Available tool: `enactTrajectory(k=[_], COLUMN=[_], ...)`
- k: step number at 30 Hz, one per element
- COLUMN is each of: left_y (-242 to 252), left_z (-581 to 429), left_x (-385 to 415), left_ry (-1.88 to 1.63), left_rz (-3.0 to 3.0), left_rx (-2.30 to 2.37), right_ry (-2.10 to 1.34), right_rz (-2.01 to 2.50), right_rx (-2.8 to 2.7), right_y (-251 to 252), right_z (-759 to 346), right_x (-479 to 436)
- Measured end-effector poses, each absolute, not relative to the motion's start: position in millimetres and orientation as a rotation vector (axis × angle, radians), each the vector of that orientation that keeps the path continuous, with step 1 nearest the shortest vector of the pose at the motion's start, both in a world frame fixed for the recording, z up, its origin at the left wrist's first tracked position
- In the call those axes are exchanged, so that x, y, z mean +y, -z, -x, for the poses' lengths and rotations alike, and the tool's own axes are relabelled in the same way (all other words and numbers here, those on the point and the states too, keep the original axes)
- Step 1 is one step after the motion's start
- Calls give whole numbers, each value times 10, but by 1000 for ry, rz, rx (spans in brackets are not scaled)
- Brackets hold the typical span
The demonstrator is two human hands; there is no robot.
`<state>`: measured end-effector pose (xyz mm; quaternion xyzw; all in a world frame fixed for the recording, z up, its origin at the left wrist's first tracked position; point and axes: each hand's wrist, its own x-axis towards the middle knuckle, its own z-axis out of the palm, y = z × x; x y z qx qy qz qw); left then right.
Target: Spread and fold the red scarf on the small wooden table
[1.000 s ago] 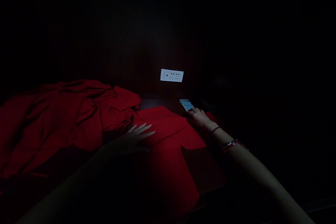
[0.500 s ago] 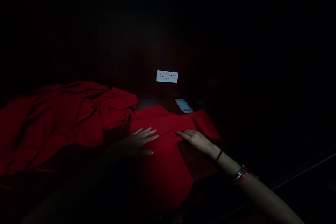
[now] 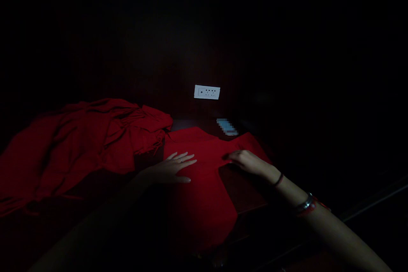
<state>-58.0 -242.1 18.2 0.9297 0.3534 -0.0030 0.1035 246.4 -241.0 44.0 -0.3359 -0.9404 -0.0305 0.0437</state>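
The scene is very dark. A red cloth lies spread flat over a dark surface in front of me, one part hanging towards me. My left hand rests flat on the cloth with its fingers stretched out and a ring on one finger. My right hand lies on the cloth's right part, fingers bent down at the fabric's inner edge; whether it pinches the cloth is hidden. Bracelets circle my right wrist.
A crumpled heap of red fabric fills the left side. A white socket plate is on the dark wall behind. A small pale blurred object lies beyond the cloth. Everything else is in darkness.
My right hand left the pale object at the back, came towards me and now lies on the cloth. My left hand stayed flat on the cloth.
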Motion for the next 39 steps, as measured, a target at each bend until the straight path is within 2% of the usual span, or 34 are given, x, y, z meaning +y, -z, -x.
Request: enactTrajectory(k=[6, 9, 15, 18, 22, 26, 28, 33, 39], left_y=[-98, -26, -101, -164, -118, 15, 66, 80, 81], left_z=[588, 581, 650, 678, 667, 634, 623, 623, 780], left_x=[-2370, -2328, -2344, -2356, -2317, -2226, -2190, -2185, -2097], left_ry=[-79, -166, 92, 149, 84, -179, -189, -128, -236], left_rz=[-2802, -2844, -2716, -2674, -2675, -2692, -2685, -2671, -2639], left_rx=[1087, 1148, 1107, 1094, 1143, 1464, 1544, 1580, 1545], right_ry=[-128, -152, -83, -201, -435, -297, -261, -201, -133], right_rz=[1035, 1000, 995, 1043, 1037, 1302, 1421, 1429, 1424], right_rx=[-2998, -2873, -2878, -2880, -2849, -2594, -2614, -2743, -2692], right_y=[-504, -583, -216, -85, -219, -267, -171, 48, -96], right_z=[-2395, -2176, -2046, -2252, -2330, -2089, -1990, -2066, -2152], right_x=[-2571, -2525, -2462, -2459, -2295, -1985, -1865, -1782, -1676])
